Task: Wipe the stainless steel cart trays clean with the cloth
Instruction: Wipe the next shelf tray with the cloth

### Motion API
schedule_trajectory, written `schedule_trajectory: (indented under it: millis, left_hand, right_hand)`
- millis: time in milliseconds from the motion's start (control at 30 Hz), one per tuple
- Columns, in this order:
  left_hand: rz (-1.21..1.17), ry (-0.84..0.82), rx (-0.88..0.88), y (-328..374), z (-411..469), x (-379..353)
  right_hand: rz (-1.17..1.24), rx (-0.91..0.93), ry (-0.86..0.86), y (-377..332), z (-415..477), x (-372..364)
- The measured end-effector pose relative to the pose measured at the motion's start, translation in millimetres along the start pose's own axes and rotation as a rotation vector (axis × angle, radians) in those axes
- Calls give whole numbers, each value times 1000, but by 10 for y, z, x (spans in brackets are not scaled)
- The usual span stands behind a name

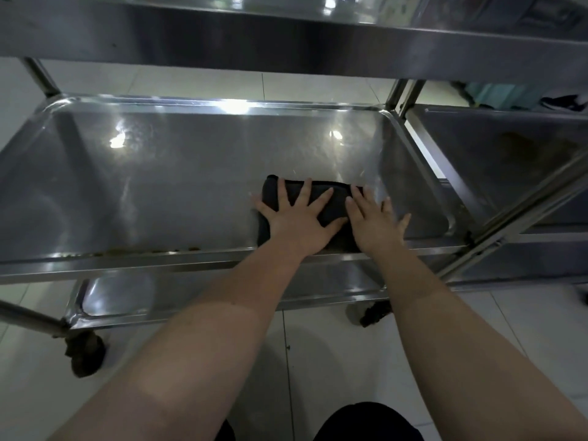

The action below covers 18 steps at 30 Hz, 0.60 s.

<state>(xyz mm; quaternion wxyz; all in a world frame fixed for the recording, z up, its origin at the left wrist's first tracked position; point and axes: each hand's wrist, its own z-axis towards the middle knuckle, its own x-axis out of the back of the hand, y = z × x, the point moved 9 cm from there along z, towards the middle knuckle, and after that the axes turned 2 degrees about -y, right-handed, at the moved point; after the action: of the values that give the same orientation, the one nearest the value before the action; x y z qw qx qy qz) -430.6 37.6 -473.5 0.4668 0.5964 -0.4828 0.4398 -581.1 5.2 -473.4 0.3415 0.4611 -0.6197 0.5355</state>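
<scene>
I have both hands flat, fingers spread, left hand and right hand pressing the dark cloth onto the middle tray, near its front right corner. I'd keep even pressure and sweep left toward the brown crumbs along the front rim.

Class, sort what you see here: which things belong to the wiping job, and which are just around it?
In the job:
dark folded cloth
middle stainless steel cart tray
left hand
right hand

Just around:
second steel cart at right
dark shoe on floor
black caster wheel
</scene>
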Motion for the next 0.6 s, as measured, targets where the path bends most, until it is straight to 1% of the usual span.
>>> schedule_trajectory:
  millis: [100,200,267,333,433,533,600]
  left_hand:
    - [13,17,35,-446,-23,65]
    - [5,41,79,-1147,-80,137]
    - [8,27,119,-1597,-145,158]
    - [12,-32,142,-1835,-187,162]
    - [-25,-55,144,-1756,-142,207]
    - [35,29,122,-1505,-81,262]
    - [45,61,128,-1455,-64,252]
  right_hand:
    - [-114,9,-63,-10,14,-84]
    - [-302,69,-98,-44,-10,-153]
    - [-327,60,-86,-60,-21,-163]
    - [-332,54,-86,-87,-25,-172]
    - [-349,60,-88,-126,-34,-187]
    - [-362,41,-128,-92,-3,-212]
    - [-361,25,-148,-111,52,-206]
